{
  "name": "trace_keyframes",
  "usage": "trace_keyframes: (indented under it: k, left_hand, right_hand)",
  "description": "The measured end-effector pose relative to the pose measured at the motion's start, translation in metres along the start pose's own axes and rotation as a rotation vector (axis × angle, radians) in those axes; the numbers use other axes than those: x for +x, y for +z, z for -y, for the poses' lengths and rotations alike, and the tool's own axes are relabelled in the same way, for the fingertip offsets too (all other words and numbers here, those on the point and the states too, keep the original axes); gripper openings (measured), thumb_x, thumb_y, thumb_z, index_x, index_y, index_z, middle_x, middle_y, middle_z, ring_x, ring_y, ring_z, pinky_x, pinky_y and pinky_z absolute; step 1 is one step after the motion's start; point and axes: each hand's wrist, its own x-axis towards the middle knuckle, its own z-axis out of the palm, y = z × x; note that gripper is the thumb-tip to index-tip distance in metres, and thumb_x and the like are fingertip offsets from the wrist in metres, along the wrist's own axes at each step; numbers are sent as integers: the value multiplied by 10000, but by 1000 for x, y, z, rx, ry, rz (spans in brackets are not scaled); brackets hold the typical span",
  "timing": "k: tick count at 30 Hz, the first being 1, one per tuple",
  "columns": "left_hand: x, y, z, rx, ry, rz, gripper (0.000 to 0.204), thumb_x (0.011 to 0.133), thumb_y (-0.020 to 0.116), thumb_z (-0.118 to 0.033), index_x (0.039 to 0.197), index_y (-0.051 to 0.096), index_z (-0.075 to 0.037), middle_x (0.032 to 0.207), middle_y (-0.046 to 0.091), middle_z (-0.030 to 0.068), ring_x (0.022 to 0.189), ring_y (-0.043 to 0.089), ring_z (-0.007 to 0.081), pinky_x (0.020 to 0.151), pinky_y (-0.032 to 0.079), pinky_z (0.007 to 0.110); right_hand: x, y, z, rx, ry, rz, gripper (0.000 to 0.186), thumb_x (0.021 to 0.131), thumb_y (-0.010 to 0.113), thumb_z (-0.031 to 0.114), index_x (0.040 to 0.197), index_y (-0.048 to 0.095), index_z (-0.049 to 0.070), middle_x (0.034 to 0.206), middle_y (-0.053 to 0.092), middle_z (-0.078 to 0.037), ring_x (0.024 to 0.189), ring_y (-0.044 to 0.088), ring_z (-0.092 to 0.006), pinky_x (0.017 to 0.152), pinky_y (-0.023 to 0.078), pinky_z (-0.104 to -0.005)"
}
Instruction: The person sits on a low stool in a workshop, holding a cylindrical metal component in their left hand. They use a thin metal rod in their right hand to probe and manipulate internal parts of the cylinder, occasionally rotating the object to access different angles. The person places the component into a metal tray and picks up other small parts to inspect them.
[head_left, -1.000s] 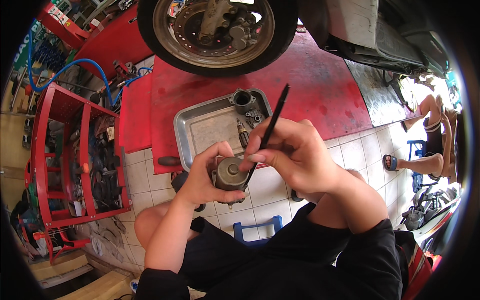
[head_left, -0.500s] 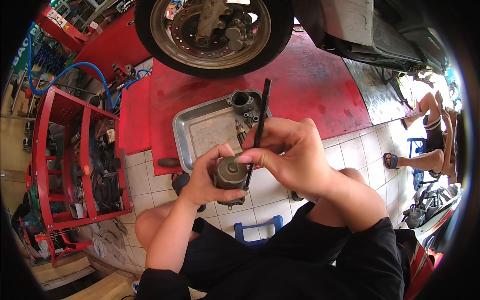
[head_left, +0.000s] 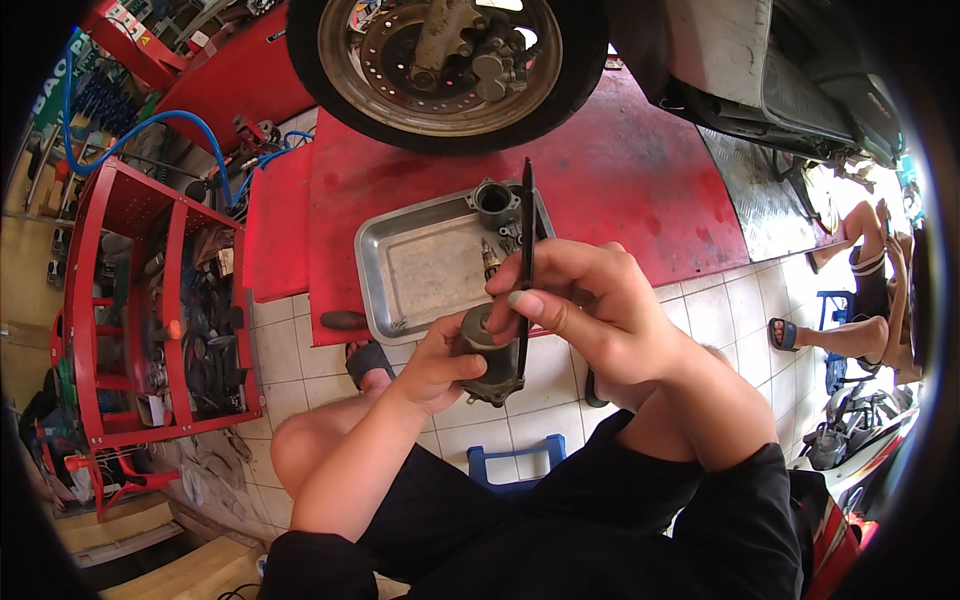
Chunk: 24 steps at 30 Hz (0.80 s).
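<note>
And here in my head view the left hand (head_left: 435,370) has a firm wrap on a dull metal cylinder (head_left: 497,374), thumb laid across its side, fingers curled behind! The cylinder sits in front of the body, above the tiled floor (head_left: 715,305) and just on the near side of a shallow metal tray (head_left: 420,265). Over to the right hand (head_left: 590,310): I have a slim black rod (head_left: 527,215) pinched between thumb and fingers, its upper end pointing away from the body, its lower end running down beside the cylinder's right side; whether it touches there, I can't tell. Up in the tray's far right corner stands a hollow round part (head_left: 493,203), mouth facing upward, small metal fittings (head_left: 510,238) just beside it, partly hidden by the rod. The tray rests on a red platform (head_left: 640,190), and beyond it looms a wheel (head_left: 450,140) with a drilled brake disc! Red shelving (head_left: 95,300) on my left, a blue stool (head_left: 478,465) low between the knees, another person (head_left: 873,325) out at the right edge.
</note>
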Motion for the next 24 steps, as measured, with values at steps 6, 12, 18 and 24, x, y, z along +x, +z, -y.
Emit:
trace_keyframes:
  k: [6, 12, 18, 24]
  left_hand:
    - [10, 22, 8, -329, 119, 36, 784, 817, 814, -340, 1430, 452, -12, 1271, 605, 92, 1169, 604, 234, 989, 520, 393]
    - [4, 10, 11, -332, 116, 67, 757, 837, 787, -362, 1429, 466, -15, 1219, 614, 127, 1101, 640, 274, 941, 547, 415]
    - [-6, 9, 17, -362, 52, 38, 692, 796, 809, -401, 1319, 548, -31, 1246, 601, 126, 1175, 590, 263, 961, 541, 454]
    - [-6, 10, 13, -413, 51, 0, 653, 806, 805, -375, 1295, 558, -21, 1216, 619, 155, 1145, 613, 281, 961, 545, 452]
  right_hand:
    - [-4, -2, 4, 80, 59, 12, 177, 1000, 542, 20, 1152, 596, -53, 937, 717, -81, 862, 673, -112, 653, 524, -237]
    - [-4, 4, 1, 244, 52, 48, 125, 995, 505, -42, 1098, 574, -62, 957, 696, -96, 882, 658, -123, 673, 526, -237]
    - [-4, 11, -2, 255, 66, 32, 138, 976, 510, -80, 1094, 580, -65, 922, 694, -110, 856, 672, -131, 671, 530, -237]
    - [-3, 16, -6, 242, 82, -58, 130, 952, 590, -62, 1079, 613, -77, 902, 700, -103, 857, 686, -127, 715, 549, -240]
